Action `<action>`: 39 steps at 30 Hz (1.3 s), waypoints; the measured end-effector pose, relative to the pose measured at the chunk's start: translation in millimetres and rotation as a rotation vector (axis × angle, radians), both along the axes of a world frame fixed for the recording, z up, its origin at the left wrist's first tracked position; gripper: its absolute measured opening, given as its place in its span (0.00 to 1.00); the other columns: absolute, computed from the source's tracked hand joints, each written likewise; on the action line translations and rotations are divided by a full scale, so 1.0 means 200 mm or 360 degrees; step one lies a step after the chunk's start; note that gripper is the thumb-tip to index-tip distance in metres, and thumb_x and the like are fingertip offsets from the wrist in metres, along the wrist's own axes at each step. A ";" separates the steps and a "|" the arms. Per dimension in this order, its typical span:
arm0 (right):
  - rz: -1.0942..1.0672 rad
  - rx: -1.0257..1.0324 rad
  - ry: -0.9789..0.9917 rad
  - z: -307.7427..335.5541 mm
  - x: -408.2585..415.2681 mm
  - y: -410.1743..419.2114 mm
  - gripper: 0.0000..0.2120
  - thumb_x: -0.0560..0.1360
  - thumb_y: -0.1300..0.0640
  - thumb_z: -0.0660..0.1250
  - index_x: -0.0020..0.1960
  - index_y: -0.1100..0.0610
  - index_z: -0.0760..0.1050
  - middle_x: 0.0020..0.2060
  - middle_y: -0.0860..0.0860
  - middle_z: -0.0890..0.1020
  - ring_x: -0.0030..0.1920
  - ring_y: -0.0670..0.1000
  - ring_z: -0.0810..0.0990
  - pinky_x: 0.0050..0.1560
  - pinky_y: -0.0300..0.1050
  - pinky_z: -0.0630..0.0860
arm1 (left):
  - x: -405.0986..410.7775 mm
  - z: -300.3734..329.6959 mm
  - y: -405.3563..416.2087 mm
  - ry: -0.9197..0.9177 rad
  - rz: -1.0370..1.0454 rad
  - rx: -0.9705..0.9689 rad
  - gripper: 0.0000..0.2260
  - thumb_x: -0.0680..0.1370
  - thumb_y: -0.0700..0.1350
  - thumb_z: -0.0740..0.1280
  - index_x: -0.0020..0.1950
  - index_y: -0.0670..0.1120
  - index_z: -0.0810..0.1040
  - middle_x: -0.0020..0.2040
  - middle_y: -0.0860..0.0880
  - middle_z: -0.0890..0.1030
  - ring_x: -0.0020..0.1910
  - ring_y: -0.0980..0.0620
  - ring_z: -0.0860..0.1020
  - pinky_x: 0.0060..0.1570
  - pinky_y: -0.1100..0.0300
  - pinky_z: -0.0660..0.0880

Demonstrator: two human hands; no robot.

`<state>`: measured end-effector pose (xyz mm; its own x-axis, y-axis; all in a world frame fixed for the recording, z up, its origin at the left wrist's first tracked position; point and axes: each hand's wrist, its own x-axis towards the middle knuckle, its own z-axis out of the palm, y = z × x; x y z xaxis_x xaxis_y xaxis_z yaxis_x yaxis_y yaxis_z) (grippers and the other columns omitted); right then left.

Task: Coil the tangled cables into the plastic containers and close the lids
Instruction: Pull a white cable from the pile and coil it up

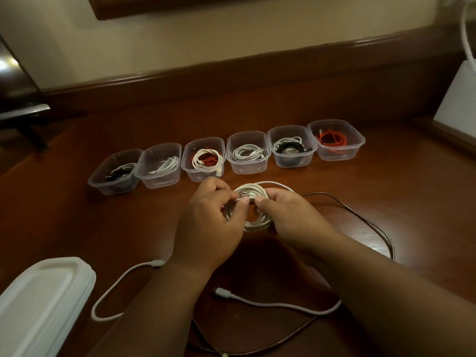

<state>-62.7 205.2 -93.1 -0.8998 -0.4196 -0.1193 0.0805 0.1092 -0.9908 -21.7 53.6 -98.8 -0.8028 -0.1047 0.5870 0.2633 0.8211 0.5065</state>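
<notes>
White cable coil held above counter, just in front of container row. Left hand grip closed on coil's left side, plug end pinched at thumb tip. Right hand grip closed round coil's right side. 6 clear containers lined up behind, lids off, coiled cables inside each. Lid stack seen at near left. Loose white cable and dark cable left lying on counter.

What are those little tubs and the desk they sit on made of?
The tubs look like thin clear plastic: the coiled cables show through the walls. The desk looks like dark wood with a glossy varnish, judging by grain and light reflections, though it may be veneer.
</notes>
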 end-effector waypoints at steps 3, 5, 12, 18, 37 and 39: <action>0.0029 0.0015 0.0133 -0.01 0.00 0.00 0.10 0.82 0.58 0.61 0.58 0.53 0.79 0.43 0.49 0.84 0.44 0.48 0.83 0.48 0.49 0.80 | -0.01 0.00 0.01 -0.0061 0.0013 0.0403 0.05 0.76 0.52 0.72 0.41 0.56 0.79 0.47 0.57 0.76 0.45 0.59 0.77 0.39 0.68 0.75; 0.0055 0.0063 0.0166 -0.01 0.00 0.00 0.10 0.82 0.57 0.61 0.59 0.52 0.79 0.46 0.51 0.84 0.48 0.50 0.83 0.54 0.53 0.80 | -0.02 -0.02 0.02 -0.0077 0.0017 0.0531 0.04 0.73 0.48 0.75 0.42 0.53 0.81 0.48 0.56 0.77 0.45 0.60 0.77 0.41 0.69 0.76; 0.0120 0.0080 0.0040 0.00 0.01 0.00 0.10 0.84 0.56 0.58 0.54 0.54 0.79 0.45 0.53 0.84 0.43 0.48 0.81 0.48 0.48 0.77 | -0.04 -0.03 0.01 0.0182 -0.0030 0.0183 0.05 0.74 0.41 0.73 0.47 0.48 0.79 0.51 0.58 0.74 0.55 0.53 0.75 0.51 0.66 0.73; 0.0262 -0.0023 -0.0132 0.03 -0.02 0.05 0.10 0.83 0.59 0.58 0.55 0.59 0.78 0.51 0.62 0.83 0.48 0.56 0.80 0.51 0.51 0.74 | -0.02 0.01 -0.01 0.0154 -0.0283 0.0088 0.05 0.75 0.44 0.69 0.50 0.48 0.79 0.54 0.57 0.76 0.57 0.60 0.75 0.54 0.70 0.71; -0.0033 0.0127 0.0091 0.21 0.06 0.12 0.08 0.80 0.56 0.65 0.50 0.54 0.83 0.45 0.56 0.86 0.40 0.56 0.77 0.44 0.51 0.72 | 0.10 0.13 0.02 0.0199 -0.0322 -0.0305 0.14 0.75 0.41 0.69 0.60 0.44 0.81 0.49 0.51 0.79 0.44 0.57 0.76 0.42 0.62 0.76; -0.0002 0.0154 0.0137 0.27 0.11 0.14 0.07 0.80 0.57 0.64 0.54 0.54 0.81 0.48 0.56 0.85 0.45 0.59 0.81 0.45 0.50 0.75 | 0.14 0.18 0.05 0.0212 -0.0295 -0.0405 0.14 0.76 0.40 0.67 0.61 0.44 0.80 0.52 0.48 0.81 0.47 0.54 0.79 0.44 0.61 0.78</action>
<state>-40.5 234.1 -40.1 -0.9090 -0.4088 -0.0814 -0.0043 0.2043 -0.9789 6.1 63.1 -63.7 -0.7091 0.1992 0.6764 0.4698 0.8488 0.2426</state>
